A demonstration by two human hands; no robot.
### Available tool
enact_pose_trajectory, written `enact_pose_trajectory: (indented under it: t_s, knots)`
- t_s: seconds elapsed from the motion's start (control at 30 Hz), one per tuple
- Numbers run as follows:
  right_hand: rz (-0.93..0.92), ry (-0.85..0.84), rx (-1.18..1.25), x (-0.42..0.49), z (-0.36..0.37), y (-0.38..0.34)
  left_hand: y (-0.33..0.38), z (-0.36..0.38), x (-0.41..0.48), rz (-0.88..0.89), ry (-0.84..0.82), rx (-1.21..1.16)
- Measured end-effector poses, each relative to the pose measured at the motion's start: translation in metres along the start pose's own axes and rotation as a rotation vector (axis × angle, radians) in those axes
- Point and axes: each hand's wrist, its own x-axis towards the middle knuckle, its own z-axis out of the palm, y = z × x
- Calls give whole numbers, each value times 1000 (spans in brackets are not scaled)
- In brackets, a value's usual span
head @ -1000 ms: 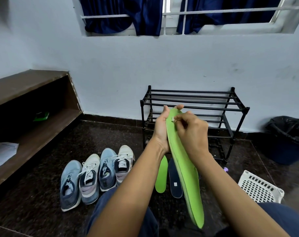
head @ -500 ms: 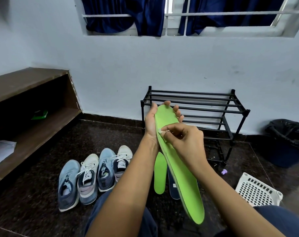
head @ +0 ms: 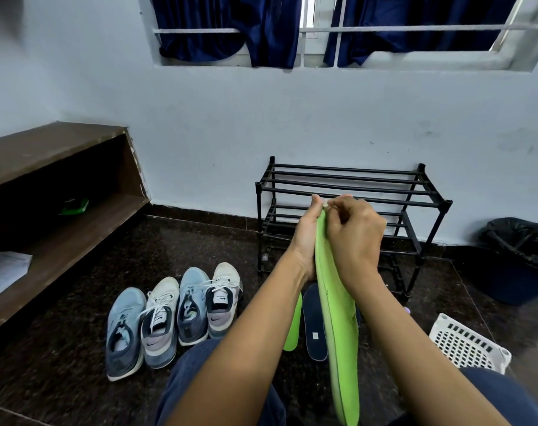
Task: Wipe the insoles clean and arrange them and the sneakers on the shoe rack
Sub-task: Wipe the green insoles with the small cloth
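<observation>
My left hand point(head: 306, 238) holds a long green insole point(head: 340, 327) upright by its toe end, thumb and fingers curled round the edge. My right hand point(head: 354, 241) pinches a small white wipe point(head: 325, 205) against the insole's top end. Another green insole point(head: 293, 330) and a dark blue insole point(head: 314, 324) lie on the floor below my arms. Several sneakers point(head: 172, 318), blue and white, stand in a row on the floor to the left. The black shoe rack point(head: 354, 192) stands bare against the wall behind my hands.
A brown wooden shelf unit point(head: 55, 192) runs along the left wall with papers and a green item on it. A white plastic basket point(head: 467, 345) sits at the right, a dark bin with a black liner point(head: 520, 256) beyond it. The floor is dark stone.
My right hand with the wipe slid from the middle of the insole's front up to its top end. The insole turned more edge-on to me.
</observation>
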Motion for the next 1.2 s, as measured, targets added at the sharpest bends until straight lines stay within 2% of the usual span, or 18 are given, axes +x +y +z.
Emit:
enact_pose_trajectory:
  t_s: [0.07,0.27,0.43,0.53,0.77,0.87,1.07,1.2]
  knots:
    - [-9,-2,41,0,-1,-3,2,-2,1,19,0,0]
    - [-43,-211,236,-15,-8,-15,9,-16,1,84,13,-106]
    - [-99,-288,294,-23,-12,-12,12,-18,-5,124,-32,-220]
    - [-202,-323,321,-33,-14,-11,14,-21,-5,186,-64,-292]
    - [-363,-467,310,-43,-21,-3,18,-29,-4,214,18,-326]
    - [-273,-428,325,-41,-24,-5,17,-25,-5,198,21,-292]
    - [-98,-198,282,-19,-21,-3,-6,-4,-1,98,13,-144]
    - [-121,-206,258,-23,-20,-6,-7,-9,-1,50,-17,-158]
